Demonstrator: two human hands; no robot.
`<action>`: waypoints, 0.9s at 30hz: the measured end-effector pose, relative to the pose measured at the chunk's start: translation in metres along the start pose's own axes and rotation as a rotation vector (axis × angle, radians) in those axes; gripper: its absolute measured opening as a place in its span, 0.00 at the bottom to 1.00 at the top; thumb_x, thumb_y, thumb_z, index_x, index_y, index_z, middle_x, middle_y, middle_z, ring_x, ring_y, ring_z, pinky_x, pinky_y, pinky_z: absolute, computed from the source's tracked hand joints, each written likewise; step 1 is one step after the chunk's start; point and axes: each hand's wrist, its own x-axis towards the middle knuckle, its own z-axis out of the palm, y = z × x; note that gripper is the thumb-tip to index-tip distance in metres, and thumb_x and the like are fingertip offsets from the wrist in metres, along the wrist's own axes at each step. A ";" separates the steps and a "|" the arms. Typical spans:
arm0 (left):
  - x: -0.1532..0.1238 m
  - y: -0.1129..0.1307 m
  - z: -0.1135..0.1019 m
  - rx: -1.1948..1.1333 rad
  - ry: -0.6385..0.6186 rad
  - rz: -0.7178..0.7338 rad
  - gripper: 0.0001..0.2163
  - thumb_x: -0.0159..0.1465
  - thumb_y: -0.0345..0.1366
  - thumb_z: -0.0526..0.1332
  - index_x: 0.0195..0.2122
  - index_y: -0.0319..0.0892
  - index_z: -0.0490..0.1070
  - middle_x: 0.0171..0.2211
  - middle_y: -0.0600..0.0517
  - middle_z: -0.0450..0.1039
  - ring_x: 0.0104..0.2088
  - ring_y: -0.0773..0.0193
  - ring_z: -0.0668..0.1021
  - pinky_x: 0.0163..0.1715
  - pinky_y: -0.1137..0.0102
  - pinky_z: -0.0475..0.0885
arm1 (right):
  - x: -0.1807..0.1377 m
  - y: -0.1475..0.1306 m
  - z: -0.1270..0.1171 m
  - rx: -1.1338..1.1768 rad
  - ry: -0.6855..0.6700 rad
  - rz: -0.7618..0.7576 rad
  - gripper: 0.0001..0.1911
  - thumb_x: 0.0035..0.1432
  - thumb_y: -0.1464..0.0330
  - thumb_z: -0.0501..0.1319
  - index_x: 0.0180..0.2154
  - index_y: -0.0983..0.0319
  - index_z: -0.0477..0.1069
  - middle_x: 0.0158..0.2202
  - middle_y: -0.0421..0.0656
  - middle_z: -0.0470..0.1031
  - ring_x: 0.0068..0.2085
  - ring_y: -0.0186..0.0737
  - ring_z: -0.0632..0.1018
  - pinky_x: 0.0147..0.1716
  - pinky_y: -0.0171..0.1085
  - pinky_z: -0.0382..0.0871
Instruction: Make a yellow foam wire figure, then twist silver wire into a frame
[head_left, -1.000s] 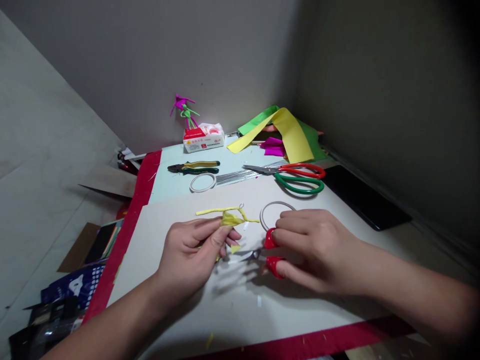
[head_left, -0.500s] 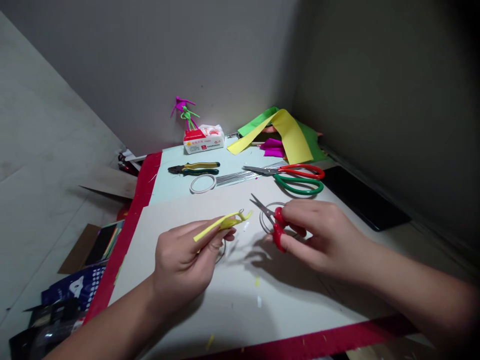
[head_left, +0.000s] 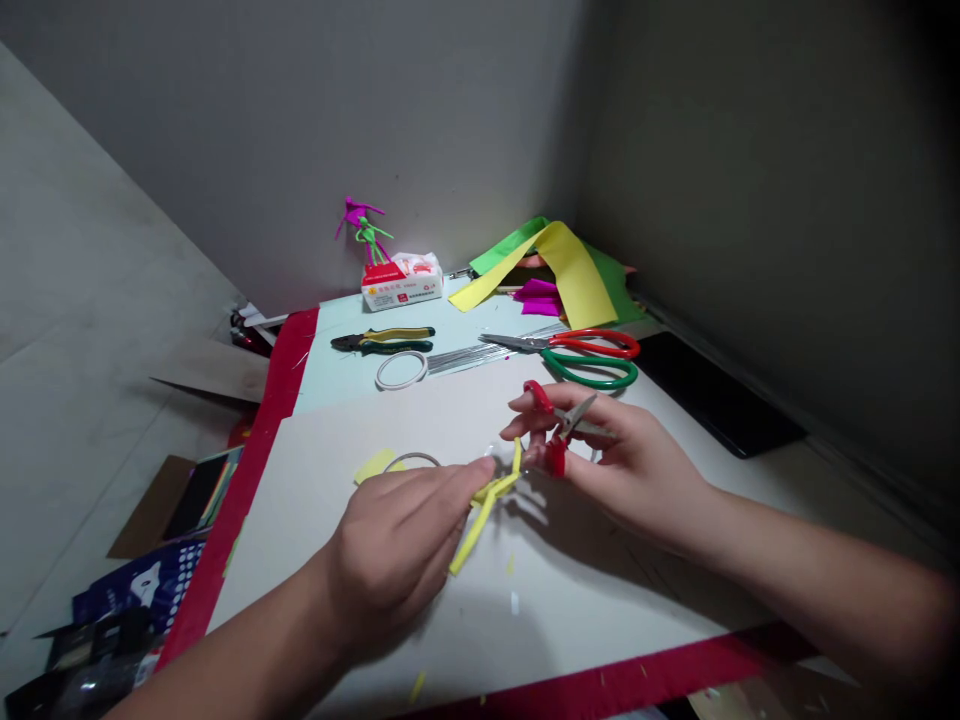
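My left hand (head_left: pixel 401 540) is closed, pinching a small yellow stick-like figure (head_left: pixel 489 500) between thumb and fingers; thin limbs stick out past the fingertips. Small red-handled scissors (head_left: pixel 556 458) hang on the fingers of my right hand (head_left: pixel 637 455), with the blades turned back toward the palm. The right fingertips are at the figure's upper end; whether they touch it I cannot make out. Beside the left hand lies a thin ring (head_left: pixel 412 459), partly covered, with a yellow piece (head_left: pixel 379 464) next to it. Another ring is mostly hidden behind the right hand.
Behind my hands lie large scissors (head_left: pixel 592 370) with red and green handles, pliers (head_left: pixel 382 341), a white ring (head_left: pixel 401 371) and thin wires (head_left: pixel 469 355). Farther back are a tissue pack (head_left: pixel 403 285), two figures and coloured paper (head_left: pixel 585 280). A black tablet-like slab (head_left: pixel 712 390) lies right.
The scissors have swung round in my right hand, blades now pointing back, and that hand has come closer to the figure. My left hand has turned over, tilting the yellow figure downward.
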 end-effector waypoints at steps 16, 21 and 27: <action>-0.004 -0.002 0.000 0.121 -0.055 0.162 0.19 0.61 0.24 0.55 0.54 0.33 0.67 0.41 0.40 0.80 0.41 0.58 0.81 0.40 0.66 0.78 | 0.003 0.004 0.003 0.233 0.076 0.106 0.20 0.54 0.65 0.66 0.48 0.60 0.67 0.43 0.47 0.77 0.45 0.45 0.78 0.41 0.42 0.75; 0.006 0.008 -0.001 -0.034 0.233 -0.271 0.13 0.55 0.23 0.65 0.41 0.42 0.76 0.30 0.53 0.81 0.28 0.70 0.80 0.30 0.79 0.76 | 0.002 0.001 -0.003 0.026 -0.006 0.081 0.07 0.55 0.66 0.63 0.34 0.62 0.69 0.28 0.40 0.74 0.31 0.36 0.75 0.31 0.34 0.70; 0.015 0.009 -0.005 -0.419 0.313 -0.704 0.07 0.59 0.25 0.62 0.27 0.42 0.78 0.22 0.56 0.78 0.20 0.71 0.78 0.23 0.80 0.76 | 0.001 -0.005 -0.013 -0.464 -0.321 -0.184 0.05 0.53 0.71 0.59 0.26 0.62 0.64 0.23 0.38 0.65 0.25 0.32 0.65 0.25 0.32 0.56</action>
